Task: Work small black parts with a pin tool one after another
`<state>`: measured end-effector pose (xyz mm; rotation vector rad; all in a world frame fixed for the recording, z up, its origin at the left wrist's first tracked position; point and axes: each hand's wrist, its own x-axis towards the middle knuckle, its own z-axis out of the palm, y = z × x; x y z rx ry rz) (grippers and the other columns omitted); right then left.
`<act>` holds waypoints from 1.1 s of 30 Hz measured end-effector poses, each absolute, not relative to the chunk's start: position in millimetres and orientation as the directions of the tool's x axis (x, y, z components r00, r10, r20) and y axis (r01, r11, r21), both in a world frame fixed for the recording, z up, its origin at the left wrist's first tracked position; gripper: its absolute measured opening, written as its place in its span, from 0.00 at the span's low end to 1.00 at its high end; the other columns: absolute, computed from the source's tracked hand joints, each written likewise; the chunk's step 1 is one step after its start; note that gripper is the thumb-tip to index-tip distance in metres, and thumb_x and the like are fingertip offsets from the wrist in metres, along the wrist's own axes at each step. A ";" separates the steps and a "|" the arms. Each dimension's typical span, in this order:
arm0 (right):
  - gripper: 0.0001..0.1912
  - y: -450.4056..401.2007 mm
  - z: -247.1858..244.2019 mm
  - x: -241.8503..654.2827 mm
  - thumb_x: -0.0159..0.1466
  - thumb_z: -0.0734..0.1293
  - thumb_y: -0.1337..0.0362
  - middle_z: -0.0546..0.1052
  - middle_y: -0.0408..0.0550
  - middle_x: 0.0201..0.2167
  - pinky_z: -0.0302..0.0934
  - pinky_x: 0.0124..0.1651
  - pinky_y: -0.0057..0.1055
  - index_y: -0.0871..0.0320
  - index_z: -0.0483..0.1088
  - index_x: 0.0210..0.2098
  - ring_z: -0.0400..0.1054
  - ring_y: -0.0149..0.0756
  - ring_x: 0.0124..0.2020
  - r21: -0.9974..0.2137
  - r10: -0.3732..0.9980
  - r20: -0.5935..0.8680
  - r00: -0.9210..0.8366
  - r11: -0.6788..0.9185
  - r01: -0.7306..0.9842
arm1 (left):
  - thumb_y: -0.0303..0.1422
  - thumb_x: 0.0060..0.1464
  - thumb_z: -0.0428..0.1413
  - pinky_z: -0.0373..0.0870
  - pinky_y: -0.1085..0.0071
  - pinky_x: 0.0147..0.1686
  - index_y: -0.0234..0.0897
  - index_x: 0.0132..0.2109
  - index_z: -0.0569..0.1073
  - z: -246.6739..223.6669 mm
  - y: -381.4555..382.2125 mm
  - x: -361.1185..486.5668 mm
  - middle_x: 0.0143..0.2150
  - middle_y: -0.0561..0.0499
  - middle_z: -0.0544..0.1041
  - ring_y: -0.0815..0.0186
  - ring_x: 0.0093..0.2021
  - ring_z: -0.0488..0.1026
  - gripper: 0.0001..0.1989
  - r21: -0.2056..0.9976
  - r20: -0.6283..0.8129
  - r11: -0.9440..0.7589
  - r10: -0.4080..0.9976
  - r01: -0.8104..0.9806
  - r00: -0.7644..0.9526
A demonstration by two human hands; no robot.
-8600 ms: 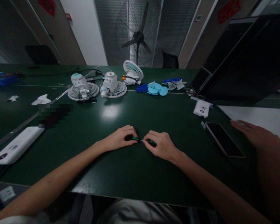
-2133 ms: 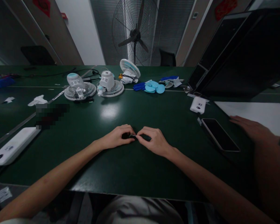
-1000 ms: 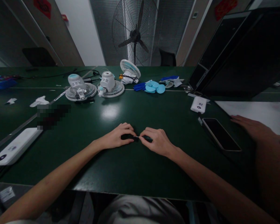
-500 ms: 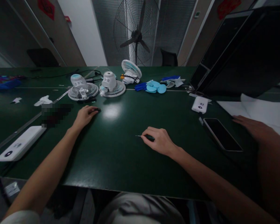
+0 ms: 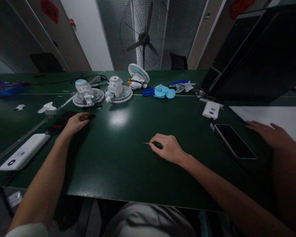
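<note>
My right hand (image 5: 166, 147) rests on the dark green table (image 5: 113, 171), its fingers closed round a small screwdriver (image 5: 158, 144) whose thin metal tip points left. Farther left, my left hand (image 5: 77, 123) pinches a small dark object (image 5: 90, 117) that is too small to name. Just beyond that hand lie a white fan (image 5: 85, 93) and a second white fan (image 5: 118, 90), both with their round grilles down on the table.
Light blue discs (image 5: 164, 92) and a third fan (image 5: 138, 76) are at the back. A white power bank (image 5: 26, 153) lies left; a phone (image 5: 235, 141) and small white device (image 5: 211, 110) lie right. Another person's hand (image 5: 273, 133) touches white paper (image 5: 291, 118) beside a large black monitor (image 5: 261, 56).
My left hand has moved left, still pinching the dark object. My right hand has stayed in place with the screwdriver. The raised paper at the right now lies flatter under the other person's hand.
</note>
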<state>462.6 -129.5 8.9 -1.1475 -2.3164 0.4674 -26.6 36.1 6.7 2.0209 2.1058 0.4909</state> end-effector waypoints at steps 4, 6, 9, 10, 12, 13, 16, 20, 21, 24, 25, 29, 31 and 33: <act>0.08 -129.6 10.0 462.4 0.73 0.65 0.63 0.79 0.47 0.41 0.68 0.38 0.30 0.58 0.76 0.44 0.73 0.32 0.35 -0.509 0.813 0.276 -0.513 0.577 0.639 | 0.34 0.57 0.61 0.69 0.73 0.43 0.36 0.57 0.78 9.8 34.6 -36.3 0.47 0.50 0.81 0.62 0.42 0.75 0.20 0.340 0.065 0.048 0.995 0.939 -0.075; 0.08 -129.7 9.8 462.2 0.73 0.65 0.63 0.79 0.47 0.41 0.68 0.39 0.30 0.58 0.76 0.45 0.74 0.32 0.36 -0.506 0.814 0.274 -0.512 0.575 0.642 | 0.35 0.58 0.61 0.69 0.73 0.41 0.36 0.53 0.80 9.5 33.6 -37.4 0.46 0.51 0.81 0.62 0.41 0.75 0.17 0.323 0.077 0.069 0.992 0.944 -0.099; 0.08 -129.9 9.2 462.0 0.73 0.65 0.63 0.79 0.47 0.41 0.68 0.39 0.30 0.58 0.76 0.45 0.74 0.32 0.36 -0.509 0.811 0.279 -0.515 0.579 0.636 | 0.35 0.58 0.62 0.68 0.73 0.41 0.36 0.50 0.81 9.8 31.5 -36.7 0.45 0.51 0.81 0.63 0.40 0.75 0.15 0.307 0.092 0.087 0.988 0.948 -0.121; 0.08 -129.9 9.1 461.9 0.73 0.65 0.63 0.79 0.46 0.41 0.68 0.39 0.30 0.58 0.76 0.45 0.73 0.32 0.36 -0.510 0.809 0.281 -0.515 0.581 0.634 | 0.36 0.58 0.62 0.68 0.73 0.40 0.36 0.50 0.81 10.3 30.8 -36.4 0.44 0.51 0.81 0.63 0.40 0.75 0.14 0.304 0.095 0.091 0.988 0.948 -0.125; 0.08 -129.8 9.1 461.8 0.73 0.65 0.63 0.79 0.46 0.40 0.67 0.38 0.30 0.58 0.76 0.45 0.73 0.32 0.35 -0.504 0.809 0.287 -0.513 0.583 0.637 | 0.37 0.58 0.63 0.67 0.73 0.40 0.35 0.49 0.82 11.5 29.5 -36.3 0.43 0.51 0.82 0.63 0.39 0.75 0.14 0.298 0.101 0.105 0.985 0.949 -0.141; 0.08 -129.7 9.2 461.8 0.73 0.65 0.63 0.79 0.46 0.40 0.67 0.37 0.30 0.58 0.76 0.45 0.73 0.32 0.34 -0.498 0.810 0.290 -0.510 0.583 0.642 | 0.37 0.58 0.63 0.67 0.73 0.39 0.35 0.48 0.82 12.1 29.1 -36.4 0.43 0.51 0.82 0.63 0.39 0.75 0.14 0.296 0.104 0.112 0.983 0.949 -0.149; 0.08 -129.2 8.7 462.0 0.73 0.65 0.63 0.79 0.46 0.39 0.67 0.37 0.30 0.58 0.76 0.44 0.73 0.32 0.34 -0.491 0.811 0.292 -0.507 0.582 0.648 | 0.36 0.58 0.63 0.67 0.73 0.39 0.33 0.48 0.82 12.9 28.9 -36.8 0.43 0.50 0.82 0.62 0.40 0.75 0.14 0.299 0.096 0.127 0.982 0.946 -0.162; 0.08 -128.7 7.2 462.2 0.73 0.65 0.63 0.79 0.46 0.40 0.67 0.38 0.29 0.58 0.76 0.45 0.73 0.31 0.35 -0.502 0.810 0.289 -0.511 0.583 0.639 | 0.35 0.55 0.65 0.66 0.74 0.36 0.32 0.46 0.82 12.7 28.6 -36.1 0.40 0.50 0.82 0.62 0.38 0.75 0.14 0.319 0.081 0.148 0.980 0.936 -0.183; 0.08 -128.7 7.0 462.1 0.73 0.65 0.63 0.79 0.46 0.40 0.67 0.38 0.29 0.58 0.76 0.45 0.73 0.31 0.35 -0.499 0.810 0.289 -0.510 0.583 0.642 | 0.35 0.54 0.65 0.66 0.73 0.36 0.32 0.45 0.82 13.0 28.0 -35.7 0.39 0.50 0.81 0.62 0.37 0.75 0.13 0.322 0.086 0.158 0.977 0.933 -0.195; 0.09 -128.9 7.2 461.4 0.73 0.65 0.63 0.79 0.46 0.40 0.68 0.39 0.30 0.58 0.77 0.45 0.74 0.32 0.36 -0.487 0.811 0.288 -0.510 0.583 0.650 | 0.36 0.55 0.64 0.66 0.73 0.36 0.31 0.46 0.82 16.0 24.9 -31.9 0.37 0.50 0.81 0.63 0.36 0.75 0.14 0.337 0.135 0.176 0.963 0.925 -0.232; 0.09 -129.0 7.5 461.2 0.73 0.65 0.62 0.79 0.46 0.40 0.68 0.38 0.30 0.58 0.77 0.45 0.74 0.32 0.35 -0.486 0.811 0.288 -0.510 0.582 0.651 | 0.37 0.56 0.64 0.66 0.73 0.36 0.31 0.46 0.81 17.3 23.8 -29.5 0.38 0.49 0.81 0.63 0.36 0.74 0.15 0.344 0.164 0.175 0.956 0.922 -0.243; 0.09 -128.9 8.3 461.2 0.73 0.65 0.62 0.79 0.47 0.40 0.68 0.38 0.30 0.58 0.77 0.45 0.74 0.32 0.35 -0.485 0.809 0.284 -0.514 0.584 0.651 | 0.41 0.61 0.60 0.67 0.72 0.42 0.31 0.52 0.79 18.9 23.2 -13.7 0.43 0.48 0.80 0.64 0.40 0.74 0.19 0.375 0.295 0.137 0.920 0.917 -0.258; 0.09 -128.8 8.4 461.4 0.73 0.65 0.62 0.79 0.47 0.40 0.68 0.38 0.30 0.58 0.76 0.45 0.74 0.33 0.35 -0.486 0.809 0.283 -0.515 0.584 0.650 | 0.40 0.61 0.59 0.66 0.72 0.45 0.31 0.52 0.79 15.5 25.5 -5.3 0.46 0.48 0.80 0.64 0.42 0.74 0.18 0.383 0.328 0.103 0.914 0.918 -0.239; 0.08 -128.8 8.1 461.6 0.73 0.65 0.63 0.79 0.47 0.40 0.68 0.39 0.30 0.58 0.76 0.45 0.74 0.33 0.36 -0.490 0.810 0.286 -0.512 0.583 0.648 | 0.40 0.61 0.60 0.66 0.73 0.45 0.31 0.51 0.80 10.3 28.4 0.6 0.44 0.49 0.80 0.64 0.42 0.74 0.17 0.390 0.325 0.077 0.921 0.918 -0.215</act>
